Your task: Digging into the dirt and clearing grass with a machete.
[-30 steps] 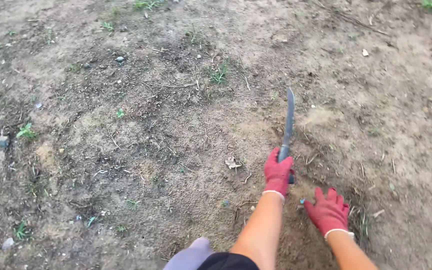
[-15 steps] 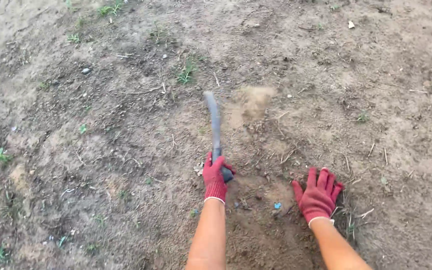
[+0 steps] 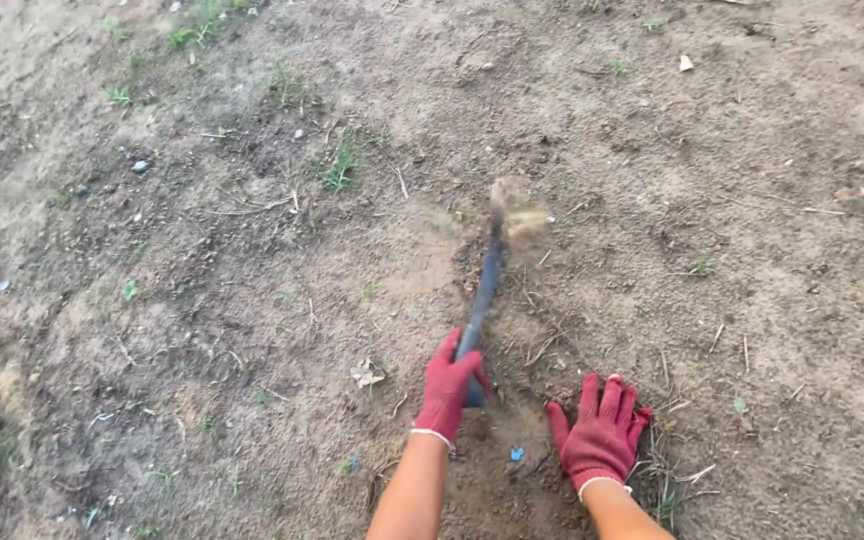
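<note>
Bare soil (image 3: pixel 202 300): left hand (image 3: pixel 449 385) grips blade (image 3: pixel 483 290) to chop; right hand (image 3: pixel 602 435) spreads flat, bracing.

The left hand (image 3: pixel 449 385) is closed round the handle of a long blade (image 3: pixel 484 290), which runs forward and slightly right to a puff of dust (image 3: pixel 519 210) at its tip; the right hand (image 3: pixel 602 432) lies flat on the soil (image 3: pixel 752 250), just right of the left; a dry leaf (image 3: pixel 366 374) lies left of the left hand; a grass tuft (image 3: pixel 337 172) stands farther ahead, left of the blade tip.
</note>
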